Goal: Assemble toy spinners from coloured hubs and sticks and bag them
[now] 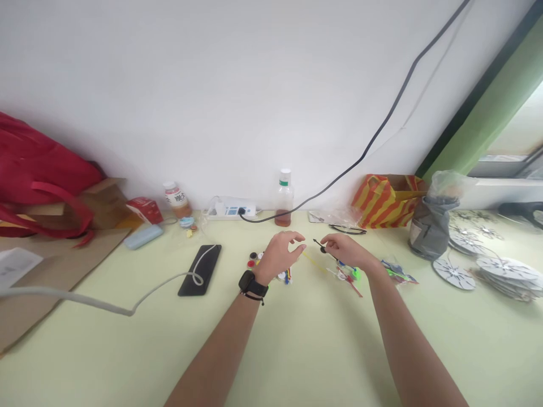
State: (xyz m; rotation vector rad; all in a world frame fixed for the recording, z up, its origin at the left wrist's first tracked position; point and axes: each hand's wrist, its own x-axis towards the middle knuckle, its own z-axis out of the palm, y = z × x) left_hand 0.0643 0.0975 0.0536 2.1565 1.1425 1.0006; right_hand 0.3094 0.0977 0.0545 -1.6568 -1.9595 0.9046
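My right hand [344, 250] pinches a thin black strip with an arrow-shaped tip [317, 243], which points toward my other hand. My left hand [280, 257], wearing a black watch, hovers opposite with thumb and fingers apart and nothing between them. Beneath and beside the left hand lie small coloured pieces, among them a red disc [251, 264] and a black disc [253, 256]; the hand hides part of this group. A thin yellow strip [314, 263] lies between the hands. Under the right hand are a red strip [354, 287] and a bright green piece [356, 274].
A black phone [199, 271] with a pale cable lies at left. Along the wall stand a bottle [284, 198], a power strip [233, 210] and a striped bag [384, 200]. At right are a grey pouch [428, 229], packaged pieces [399, 272] and stacked white discs [509, 271].
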